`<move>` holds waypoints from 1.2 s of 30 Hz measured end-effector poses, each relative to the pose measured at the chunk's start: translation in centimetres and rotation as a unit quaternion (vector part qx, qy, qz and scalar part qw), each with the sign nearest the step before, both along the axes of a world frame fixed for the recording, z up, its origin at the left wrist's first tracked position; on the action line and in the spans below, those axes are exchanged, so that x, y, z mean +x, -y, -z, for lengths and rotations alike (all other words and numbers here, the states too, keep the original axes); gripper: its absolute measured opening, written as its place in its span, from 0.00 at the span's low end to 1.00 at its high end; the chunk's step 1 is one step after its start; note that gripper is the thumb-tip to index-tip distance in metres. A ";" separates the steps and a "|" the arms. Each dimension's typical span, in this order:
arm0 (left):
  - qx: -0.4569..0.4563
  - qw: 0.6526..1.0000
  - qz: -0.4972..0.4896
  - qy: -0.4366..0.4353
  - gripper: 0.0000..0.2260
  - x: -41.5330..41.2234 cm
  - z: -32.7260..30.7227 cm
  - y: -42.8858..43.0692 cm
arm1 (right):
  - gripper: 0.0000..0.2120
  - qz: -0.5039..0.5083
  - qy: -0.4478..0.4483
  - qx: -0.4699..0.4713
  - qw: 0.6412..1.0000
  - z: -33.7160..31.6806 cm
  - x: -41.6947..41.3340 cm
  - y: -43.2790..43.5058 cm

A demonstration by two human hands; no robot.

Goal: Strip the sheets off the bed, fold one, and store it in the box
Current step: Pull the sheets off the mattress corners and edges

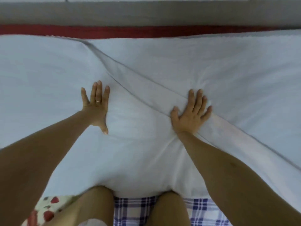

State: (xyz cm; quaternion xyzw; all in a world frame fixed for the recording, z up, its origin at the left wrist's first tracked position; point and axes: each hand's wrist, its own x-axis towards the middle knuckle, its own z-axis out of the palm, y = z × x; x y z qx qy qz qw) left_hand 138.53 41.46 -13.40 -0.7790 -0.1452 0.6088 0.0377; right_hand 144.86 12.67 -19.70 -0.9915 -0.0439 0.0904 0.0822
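Observation:
A white sheet (pixel 203 62) lies spread flat across almost the whole view. One folded edge runs as a diagonal crease from the upper left down to the right. My left hand (pixel 96 106) lies flat on the sheet left of the crease, fingers straight and spread. Right on the folded edge, my right hand (pixel 191 113) presses palm down with fingers spread. Neither hand holds anything. No box is in view.
A blue-and-white checked cloth (pixel 135 211) lies under my knees at the bottom. A floral cloth with red shapes (pixel 48 209) sits at the bottom left. Beyond the sheet run a red strip (pixel 146 31) and a grey band (pixel 146 13).

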 end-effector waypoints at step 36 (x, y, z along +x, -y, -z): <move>-0.214 0.840 0.112 0.486 0.06 -0.4 0.6 19.7 | 0.37 -0.241 -0.037 -0.122 0.962 -4.4 -3.7 25.4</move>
